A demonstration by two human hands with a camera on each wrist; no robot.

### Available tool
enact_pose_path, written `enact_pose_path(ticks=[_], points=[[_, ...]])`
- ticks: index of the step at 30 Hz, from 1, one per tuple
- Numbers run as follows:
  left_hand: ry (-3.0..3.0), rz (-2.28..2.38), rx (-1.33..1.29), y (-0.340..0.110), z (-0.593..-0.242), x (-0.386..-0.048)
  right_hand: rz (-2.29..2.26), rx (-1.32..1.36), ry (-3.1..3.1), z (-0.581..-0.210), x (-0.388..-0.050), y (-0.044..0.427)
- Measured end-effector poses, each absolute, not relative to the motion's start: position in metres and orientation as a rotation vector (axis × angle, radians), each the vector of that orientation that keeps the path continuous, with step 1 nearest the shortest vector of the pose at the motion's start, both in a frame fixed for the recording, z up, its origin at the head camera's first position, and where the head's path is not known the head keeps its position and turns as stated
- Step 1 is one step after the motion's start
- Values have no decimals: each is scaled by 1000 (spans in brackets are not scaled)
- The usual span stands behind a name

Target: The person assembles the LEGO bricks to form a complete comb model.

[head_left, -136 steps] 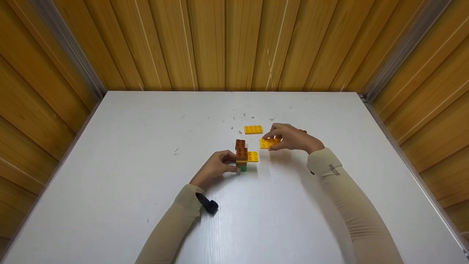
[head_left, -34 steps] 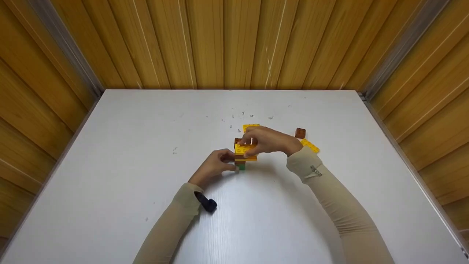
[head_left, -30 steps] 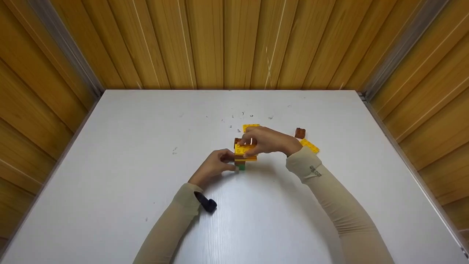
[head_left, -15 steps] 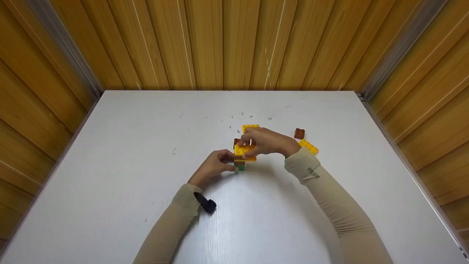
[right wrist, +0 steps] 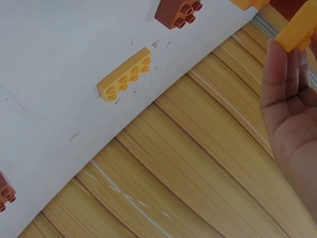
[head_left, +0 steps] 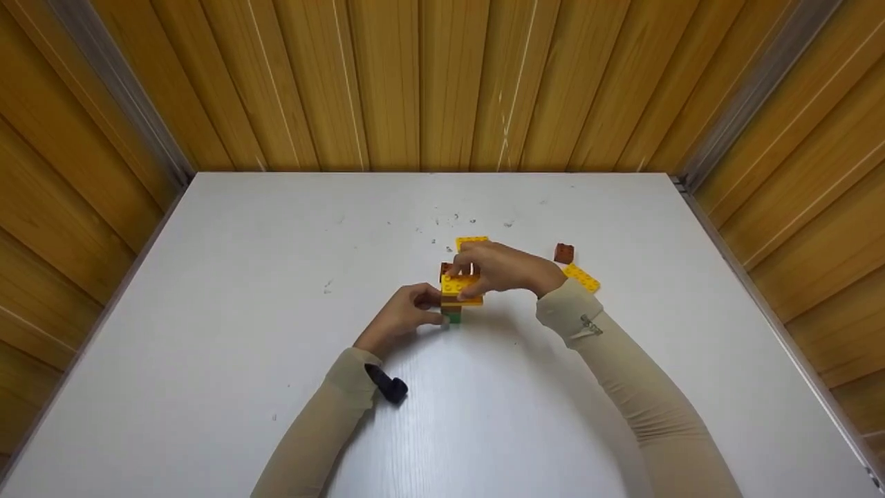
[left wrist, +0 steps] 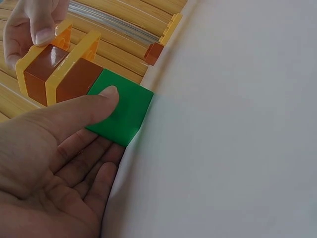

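Green block [left wrist: 131, 101] at the foot of a small upright stack, which stands mid-table on the white tabletop [head_left: 242, 311]. Above it, in order: lower brown block [left wrist: 79, 82], lower yellow plate [left wrist: 69, 67] jutting out to the right, upper brown block [left wrist: 42, 74], upper yellow plate [head_left: 453, 285]. Left hand [head_left: 402, 311] grips the base, thumb flat on the green face, fingers round the far side. Right hand [head_left: 505, 266] pinches the upper yellow plate between thumb and fingers, from the right. Another brown brick [head_left: 446, 270] shows just behind the stack, partly hidden; cannot tell whether it is joined. Farther back, a loose yellow plate [head_left: 472, 240] lies studs up, part-covered by the right hand in the head view. Off to the right, beyond the right cuff [head_left: 570, 311], a brown cube [head_left: 564, 253] sits just beside another yellow plate [head_left: 583, 277]. Wood-grain panels [head_left: 387, 83] behind.
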State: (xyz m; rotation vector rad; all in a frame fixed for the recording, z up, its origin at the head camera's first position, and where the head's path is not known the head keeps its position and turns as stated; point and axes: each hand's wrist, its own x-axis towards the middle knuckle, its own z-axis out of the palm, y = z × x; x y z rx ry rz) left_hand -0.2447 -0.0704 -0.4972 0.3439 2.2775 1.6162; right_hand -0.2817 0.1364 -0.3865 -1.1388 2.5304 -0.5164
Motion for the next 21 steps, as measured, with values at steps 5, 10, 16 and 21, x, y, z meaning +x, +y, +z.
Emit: enact_pose_path(ticks=[5, 10, 16, 21], points=[[2269, 1639, 362, -71, -498, -245, -519, -1173, 2510, -384, -281, 136], [2269, 1639, 353, -71, -501, -246, -533, -1173, 2487, -381, -281, 136], [2280, 1635, 367, -71, -502, -246, -562, -1214, 2456, -382, -284, 139], [2282, 1624, 391, -72, -501, -246, -585, -1250, 2450, -385, -286, 142]])
